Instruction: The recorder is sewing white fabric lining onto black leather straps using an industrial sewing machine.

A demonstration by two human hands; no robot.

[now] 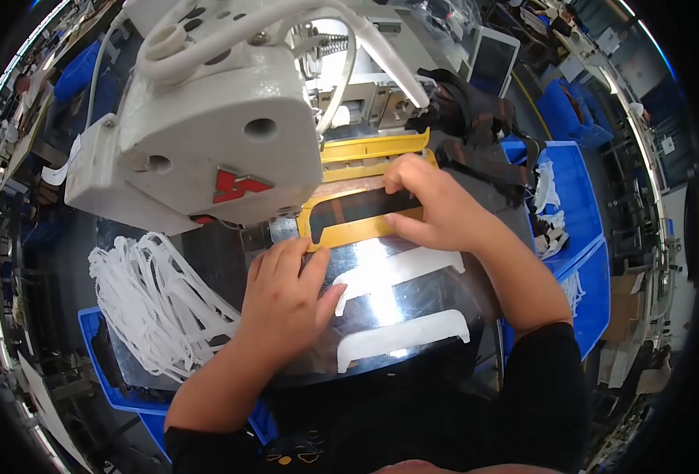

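A yellow template frame (pixel 355 234) lies in front of the sewing machine (pixel 231 118), with dark striped fabric (pixel 357 207) showing in its opening. My right hand (pixel 438 207) grips the frame's right end, its thumb on the near bar and its index finger bent over the far side; the other fingers are hidden. At the near left corner of the frame, the fingertips of my left hand (pixel 284 296) rest with the fingers stretched out and the thumb apart. Close to me on the shiny tabletop lie two white curved strips, an upper strip (pixel 397 271) and a lower strip (pixel 403 337).
Tangled white strips (pixel 156 304) are heaped left of the machine. Blue bins stand at both sides, a right bin (pixel 582 189) and a left bin (pixel 100 359). Black straps (pixel 476 118) lie at the back right, near a tablet-like screen (pixel 491 59). The machine head overhangs the left side.
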